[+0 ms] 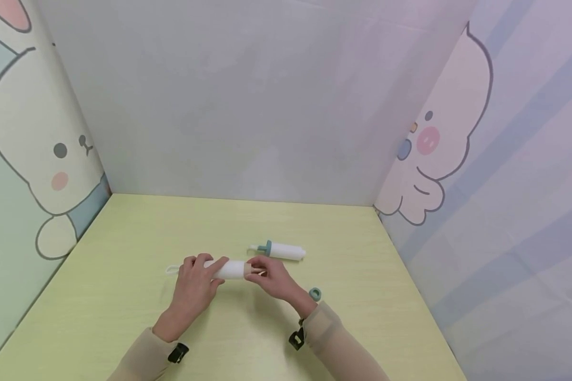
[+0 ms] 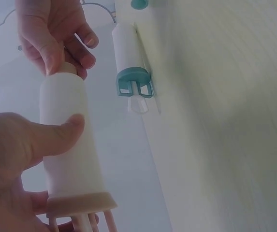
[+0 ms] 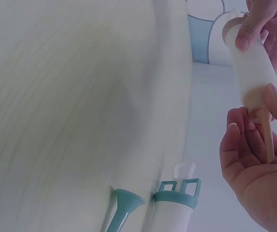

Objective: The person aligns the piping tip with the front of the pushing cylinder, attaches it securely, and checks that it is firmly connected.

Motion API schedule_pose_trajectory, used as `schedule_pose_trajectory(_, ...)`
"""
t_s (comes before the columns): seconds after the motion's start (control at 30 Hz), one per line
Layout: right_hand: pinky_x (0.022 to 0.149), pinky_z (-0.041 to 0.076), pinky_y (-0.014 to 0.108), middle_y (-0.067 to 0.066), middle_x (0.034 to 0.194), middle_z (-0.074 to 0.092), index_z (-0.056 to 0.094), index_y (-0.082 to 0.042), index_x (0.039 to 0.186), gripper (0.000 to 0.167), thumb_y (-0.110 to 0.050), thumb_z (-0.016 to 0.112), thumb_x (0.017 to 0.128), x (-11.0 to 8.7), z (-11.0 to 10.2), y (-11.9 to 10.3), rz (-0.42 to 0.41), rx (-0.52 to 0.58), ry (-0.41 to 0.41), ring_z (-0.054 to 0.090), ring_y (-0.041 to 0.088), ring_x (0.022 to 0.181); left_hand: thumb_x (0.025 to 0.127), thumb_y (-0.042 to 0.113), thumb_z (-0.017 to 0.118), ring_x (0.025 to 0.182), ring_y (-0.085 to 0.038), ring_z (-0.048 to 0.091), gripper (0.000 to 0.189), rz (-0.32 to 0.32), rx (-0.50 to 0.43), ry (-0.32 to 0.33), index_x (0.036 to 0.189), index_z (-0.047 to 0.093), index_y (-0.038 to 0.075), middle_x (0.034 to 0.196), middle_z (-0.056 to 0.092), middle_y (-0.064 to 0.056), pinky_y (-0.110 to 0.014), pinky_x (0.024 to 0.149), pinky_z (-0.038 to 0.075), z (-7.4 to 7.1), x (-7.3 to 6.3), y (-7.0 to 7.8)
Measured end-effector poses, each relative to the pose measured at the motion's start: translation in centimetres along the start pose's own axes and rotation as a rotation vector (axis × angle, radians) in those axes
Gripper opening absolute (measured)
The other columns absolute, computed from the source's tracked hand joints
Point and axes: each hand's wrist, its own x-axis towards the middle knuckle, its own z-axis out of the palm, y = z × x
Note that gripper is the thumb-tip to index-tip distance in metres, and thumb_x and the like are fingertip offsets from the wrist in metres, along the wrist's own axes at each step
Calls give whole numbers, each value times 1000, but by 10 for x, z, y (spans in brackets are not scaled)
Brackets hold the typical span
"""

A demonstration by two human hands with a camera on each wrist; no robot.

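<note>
A white icing syringe (image 1: pixel 232 270) is held level above the table by both hands. My left hand (image 1: pixel 194 286) grips its barrel, thumb along the side, near the beige collar (image 2: pixel 82 205). A pale plunger loop (image 1: pixel 172 270) sticks out on the left. At the other end, my right hand (image 1: pixel 277 279) pinches the base of a beige tapered nozzle (image 3: pixel 267 135) with thumb and fingers. The nozzle's tip points into the right palm. Just beyond the hands lies a second white syringe (image 1: pixel 287 251) with a teal collar (image 2: pixel 133 77).
A loose teal nozzle (image 1: pixel 315 294) stands on the table by the right wrist; its flared end shows in the right wrist view. The pale yellow table (image 1: pixel 209 222) meets a grey back panel (image 1: pixel 238 116) and cartoon-printed side panels.
</note>
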Motion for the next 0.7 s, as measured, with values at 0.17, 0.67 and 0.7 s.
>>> schedule_pose_trajectory(0.17, 76, 52, 30, 6, 108, 65, 64, -6, 112, 24, -14, 68, 90, 2, 0, -2, 21, 25, -13, 63, 19, 100, 67, 19, 87, 92, -43, 47, 53, -6, 4, -9, 116, 68, 19, 106, 56, -17, -53, 73, 41, 0, 0, -1)
schedule_pose_trajectory(0.67, 81, 49, 27, 3, 117, 63, 60, -6, 125, 34, -25, 59, 96, 17, 10, -4, 24, -184, -55, 62, 12, 98, 66, 14, 87, 90, -44, 48, 51, -26, -25, -7, 114, 69, 15, 103, 57, -18, -54, 70, 42, 6, 4, -20)
schedule_pose_trajectory(0.7, 81, 49, 26, 4, 118, 63, 60, -6, 125, 34, -24, 58, 97, 19, 11, -5, 29, -192, -58, 62, 12, 98, 67, 13, 87, 90, -44, 48, 51, -29, -31, -10, 115, 69, 14, 103, 57, -18, -54, 71, 42, 6, 5, -22)
